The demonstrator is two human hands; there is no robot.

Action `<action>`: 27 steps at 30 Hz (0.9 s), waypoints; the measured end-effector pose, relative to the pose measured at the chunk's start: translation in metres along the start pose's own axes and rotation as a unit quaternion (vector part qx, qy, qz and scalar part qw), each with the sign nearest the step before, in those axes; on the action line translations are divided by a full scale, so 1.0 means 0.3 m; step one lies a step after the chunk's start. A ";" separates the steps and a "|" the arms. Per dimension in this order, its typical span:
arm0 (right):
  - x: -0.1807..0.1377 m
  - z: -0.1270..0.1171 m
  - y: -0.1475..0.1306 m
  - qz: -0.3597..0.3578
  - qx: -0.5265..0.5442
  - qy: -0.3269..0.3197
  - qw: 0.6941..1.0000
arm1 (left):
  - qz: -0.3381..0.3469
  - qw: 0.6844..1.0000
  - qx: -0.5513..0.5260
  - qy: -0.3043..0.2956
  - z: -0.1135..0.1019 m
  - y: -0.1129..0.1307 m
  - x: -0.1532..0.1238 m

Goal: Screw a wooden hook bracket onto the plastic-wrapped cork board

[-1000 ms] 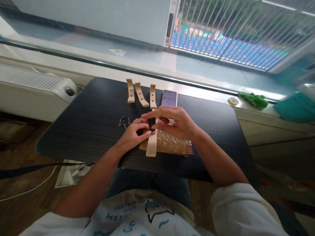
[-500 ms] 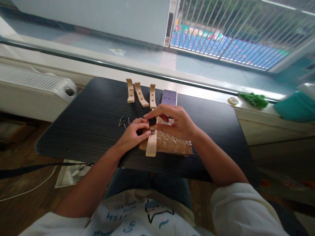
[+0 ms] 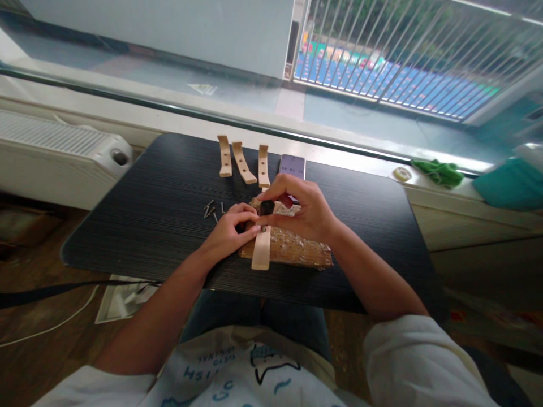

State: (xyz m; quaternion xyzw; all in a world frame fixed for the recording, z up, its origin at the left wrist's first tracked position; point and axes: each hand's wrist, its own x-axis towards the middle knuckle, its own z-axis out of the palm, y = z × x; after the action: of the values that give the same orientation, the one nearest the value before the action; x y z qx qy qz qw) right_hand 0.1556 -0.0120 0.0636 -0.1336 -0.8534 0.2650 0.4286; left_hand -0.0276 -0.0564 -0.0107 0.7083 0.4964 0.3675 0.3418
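A pale wooden piece [image 3: 261, 251] lies across a block wrapped in brown tape [image 3: 299, 246]. My left hand [image 3: 229, 232] is closed at the piece's left side, thumb and fingers near a screw [image 3: 263, 229] in it. Above that spot, my right hand [image 3: 307, 212] grips what looks like a short black screwdriver [image 3: 267, 208] between thumb and fingers. Its tip is hidden by my fingers. Several loose screws [image 3: 209, 209] lie left of my left hand.
Three curved wooden pieces with holes, one of them at the left [image 3: 224, 156], lie at the table's far side beside a phone [image 3: 292, 165] showing a timer. Beyond the black table [image 3: 139, 215] are a radiator [image 3: 63, 141], a window sill, a tape roll [image 3: 402, 174] and a green cloth [image 3: 439, 173].
My right hand has turned slightly and its fingers have shifted around the black screwdriver, which now shows more of its top. My left hand stays in place.
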 end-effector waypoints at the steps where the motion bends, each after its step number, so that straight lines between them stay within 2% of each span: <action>1: -0.001 0.000 0.000 0.001 -0.003 0.004 1.000 | 0.000 1.000 0.001 -0.001 0.000 0.001 0.000; 23: -0.010 0.015 -0.008 0.028 -0.055 0.030 0.998 | -0.016 1.000 0.000 -0.002 0.000 0.010 0.000; 27: -0.015 0.021 0.001 -0.001 -0.069 0.040 0.997 | -0.013 1.000 -0.006 -0.004 0.001 0.002 -0.002</action>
State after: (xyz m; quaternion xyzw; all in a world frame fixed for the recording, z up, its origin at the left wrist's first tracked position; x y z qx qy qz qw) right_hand 0.1532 -0.0160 0.0573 -0.1730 -0.8520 0.1994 0.4522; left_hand -0.0271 -0.0573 -0.0105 0.7012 0.5022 0.3633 0.3522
